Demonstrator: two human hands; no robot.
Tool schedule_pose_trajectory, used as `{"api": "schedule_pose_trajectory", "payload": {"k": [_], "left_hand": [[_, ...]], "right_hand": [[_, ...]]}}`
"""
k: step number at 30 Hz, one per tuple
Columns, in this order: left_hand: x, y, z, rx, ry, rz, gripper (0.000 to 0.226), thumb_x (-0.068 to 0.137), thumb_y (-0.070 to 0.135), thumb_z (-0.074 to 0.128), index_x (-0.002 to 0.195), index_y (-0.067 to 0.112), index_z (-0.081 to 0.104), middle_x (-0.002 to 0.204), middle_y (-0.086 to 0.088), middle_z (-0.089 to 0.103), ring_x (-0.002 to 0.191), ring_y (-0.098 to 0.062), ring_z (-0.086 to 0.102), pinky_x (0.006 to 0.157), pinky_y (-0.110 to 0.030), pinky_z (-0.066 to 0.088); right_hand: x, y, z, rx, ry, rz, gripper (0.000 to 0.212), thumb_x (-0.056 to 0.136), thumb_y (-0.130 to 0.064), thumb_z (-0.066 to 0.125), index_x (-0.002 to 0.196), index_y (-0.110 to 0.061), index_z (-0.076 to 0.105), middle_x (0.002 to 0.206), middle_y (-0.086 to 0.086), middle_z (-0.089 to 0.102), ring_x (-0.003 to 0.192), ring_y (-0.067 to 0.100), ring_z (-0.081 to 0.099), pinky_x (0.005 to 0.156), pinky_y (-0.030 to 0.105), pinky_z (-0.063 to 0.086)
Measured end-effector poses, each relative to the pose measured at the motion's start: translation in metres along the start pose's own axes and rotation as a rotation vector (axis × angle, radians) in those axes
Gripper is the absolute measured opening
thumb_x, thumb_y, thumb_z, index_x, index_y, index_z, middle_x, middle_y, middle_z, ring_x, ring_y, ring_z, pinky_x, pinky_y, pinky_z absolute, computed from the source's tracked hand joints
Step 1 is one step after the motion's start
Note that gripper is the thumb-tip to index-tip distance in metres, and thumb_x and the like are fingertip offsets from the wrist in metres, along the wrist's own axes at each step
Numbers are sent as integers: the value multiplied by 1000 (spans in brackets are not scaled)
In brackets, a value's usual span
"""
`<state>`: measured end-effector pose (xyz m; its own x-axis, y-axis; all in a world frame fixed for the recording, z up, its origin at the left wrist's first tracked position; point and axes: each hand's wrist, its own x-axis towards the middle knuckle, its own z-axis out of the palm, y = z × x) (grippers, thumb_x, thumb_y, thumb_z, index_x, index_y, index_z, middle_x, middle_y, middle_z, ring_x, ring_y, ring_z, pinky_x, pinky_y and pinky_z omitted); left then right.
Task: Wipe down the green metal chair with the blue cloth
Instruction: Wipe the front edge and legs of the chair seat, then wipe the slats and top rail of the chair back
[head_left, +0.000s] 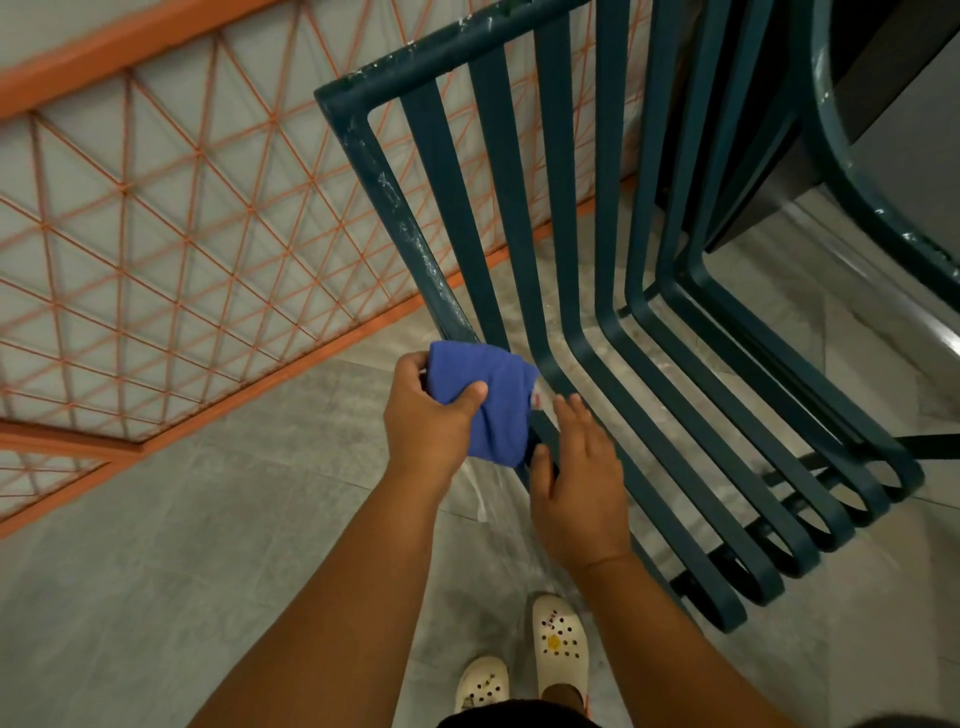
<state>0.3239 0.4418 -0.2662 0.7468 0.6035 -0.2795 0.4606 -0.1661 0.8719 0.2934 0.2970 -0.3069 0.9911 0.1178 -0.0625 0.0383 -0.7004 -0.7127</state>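
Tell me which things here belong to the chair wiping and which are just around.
Job: blue cloth gripped by the left hand; green slatted metal chair; right hand resting on a slat.

Just around: orange lattice railing; white perforated clogs; grey tiled floor.

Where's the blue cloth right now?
Head view, centre: the blue cloth is gripped in the left hand, against the green chair's left frame rail.

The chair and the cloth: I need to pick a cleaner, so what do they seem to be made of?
The chair looks like painted metal: flat bent slats, dark green coat, chipped and flecked white along the frame. The cloth looks like soft blue fabric, possibly microfibre, bunched in the left hand.
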Motion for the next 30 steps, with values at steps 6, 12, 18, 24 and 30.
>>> {"api": "schedule_pose_trajectory", "payload": {"k": [6, 12, 18, 24, 30], "left_hand": [[2, -5, 11, 398, 309, 245, 45, 69, 38, 80, 99, 18, 52, 107, -2, 46, 94, -14, 44, 68, -26, 44], [-20, -10, 35, 239, 103, 230, 34, 77, 36, 74, 92, 25, 46, 103, 3, 42, 81, -10, 52, 61, -8, 38], [14, 7, 23, 231, 174, 271, 35, 75, 29, 78, 84, 13, 48, 96, -1, 46, 70, -3, 43, 62, -5, 37], [20, 13, 23, 261, 187, 271, 47, 70, 32, 81, 92, 10, 46, 100, -3, 47, 71, -2, 42, 58, -6, 36], [13, 8, 24, 289, 130, 237, 51, 69, 37, 81, 95, 13, 44, 99, -1, 46, 75, -7, 44, 55, -5, 37]], "right_hand": [[0, 1, 8, -199, -64, -34, 57, 94, -45, 22, 147, -25, 31, 151, 2, 39, 140, 21, 34, 113, 43, 28], [2, -4, 4, -143, -53, -104, 47, 94, -37, 27, 129, -22, 55, 75, -7, 67, 58, 5, 53, 62, 34, 54], [0, -2, 8, -244, 4, -131, 48, 94, -33, 32, 131, -14, 56, 79, -3, 71, 60, 11, 62, 61, 31, 53], [6, 1, 15, -281, -135, -198, 58, 96, -32, 19, 151, -16, 20, 154, 2, 31, 134, 17, 44, 101, 42, 47], [24, -4, 23, -249, -262, -219, 59, 97, -34, 7, 152, -18, -6, 159, -3, -7, 148, 12, -3, 121, 35, 7]]}}
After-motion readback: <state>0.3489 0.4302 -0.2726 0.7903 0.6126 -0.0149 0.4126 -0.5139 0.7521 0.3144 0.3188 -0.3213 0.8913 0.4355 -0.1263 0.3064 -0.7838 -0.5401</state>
